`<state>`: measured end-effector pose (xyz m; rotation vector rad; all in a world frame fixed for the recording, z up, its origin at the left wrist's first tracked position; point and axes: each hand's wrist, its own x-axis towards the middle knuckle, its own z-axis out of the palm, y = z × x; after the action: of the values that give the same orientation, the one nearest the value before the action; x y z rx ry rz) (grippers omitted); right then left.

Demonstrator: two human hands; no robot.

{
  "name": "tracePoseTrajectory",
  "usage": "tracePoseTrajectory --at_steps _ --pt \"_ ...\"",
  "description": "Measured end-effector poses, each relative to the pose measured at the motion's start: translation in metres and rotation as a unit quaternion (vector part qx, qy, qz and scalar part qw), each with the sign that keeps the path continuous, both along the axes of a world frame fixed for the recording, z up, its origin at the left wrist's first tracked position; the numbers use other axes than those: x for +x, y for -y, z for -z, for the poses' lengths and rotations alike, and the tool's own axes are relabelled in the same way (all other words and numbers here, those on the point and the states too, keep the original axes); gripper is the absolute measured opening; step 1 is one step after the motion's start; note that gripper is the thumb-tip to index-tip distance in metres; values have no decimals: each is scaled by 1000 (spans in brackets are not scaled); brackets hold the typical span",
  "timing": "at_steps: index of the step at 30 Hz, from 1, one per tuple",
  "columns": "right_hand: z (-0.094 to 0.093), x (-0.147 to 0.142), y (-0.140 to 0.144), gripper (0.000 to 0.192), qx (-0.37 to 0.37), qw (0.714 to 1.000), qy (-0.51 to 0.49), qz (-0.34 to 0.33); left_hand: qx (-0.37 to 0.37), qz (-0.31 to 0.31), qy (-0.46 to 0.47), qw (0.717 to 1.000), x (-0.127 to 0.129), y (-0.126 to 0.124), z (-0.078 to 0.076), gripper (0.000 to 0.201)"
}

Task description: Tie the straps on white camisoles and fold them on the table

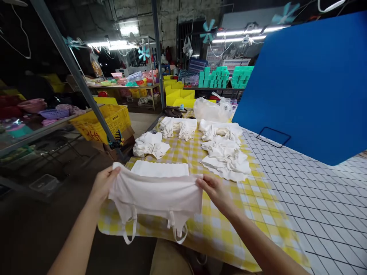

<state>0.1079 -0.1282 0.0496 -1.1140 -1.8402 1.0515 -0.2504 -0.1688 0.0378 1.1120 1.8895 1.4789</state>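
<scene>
A white camisole top (pixel 160 193) is stretched between my hands above the near part of the table, its shoulder straps hanging down toward me. My left hand (pixel 103 182) pinches its upper left corner. At the opposite corner, my right hand (pixel 212 188) grips the edge between thumb and fingers. Just behind it, a flat white garment (pixel 159 168) lies on the checked tablecloth (pixel 183 151), partly covered from view by the camisole. To the left rests a crumpled white pile (pixel 150 144), and to the right a looser heap of white garments (pixel 226 158).
Two stacks of folded white garments, the left stack (pixel 179 126) and the right stack (pixel 220 129), lie farther back near a clear plastic bag (pixel 212 110) and a dark handbag (pixel 172 111). A metal post (pixel 86 88) and yellow crate (pixel 104 120) stand left. A blue panel (pixel 309 84) rises right.
</scene>
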Motion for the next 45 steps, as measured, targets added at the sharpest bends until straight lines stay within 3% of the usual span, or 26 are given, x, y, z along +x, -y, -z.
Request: tracePoseTrajectory --at_steps 2,5,9,18,25,28,31,34,38,42,45 --pt "30 -20 -31 29 -27 997 58 41 -43 32 -11 999 -9 -29 25 55" --pt "67 -43 -71 26 -39 983 141 108 -131 35 -129 982 -19 -67 54 41" --pt "92 -59 -100 24 -41 968 192 158 -217 33 -301 928 -23 -93 67 32" --pt "104 -73 -112 18 -18 931 312 188 -282 29 -446 849 -12 -106 69 37" --pt "103 -75 -102 21 14 921 341 188 -316 31 -514 797 -4 -105 62 45" --pt "100 -51 -93 26 53 920 338 190 -255 0 -535 805 -3 -100 57 47" --pt "93 -9 -91 33 97 901 375 198 -190 -57 -522 830 5 -95 50 49" --pt "82 37 -101 34 95 876 419 220 -129 -25 -502 855 32 -97 43 45" --pt "66 75 -119 25 84 869 443 205 -2 108 -493 863 99 -105 43 43" --pt "52 78 -107 23 131 874 433 178 157 253 -461 836 179 -109 52 49" --pt "41 67 -76 25 222 883 393 126 203 320 -416 827 231 -106 55 62"
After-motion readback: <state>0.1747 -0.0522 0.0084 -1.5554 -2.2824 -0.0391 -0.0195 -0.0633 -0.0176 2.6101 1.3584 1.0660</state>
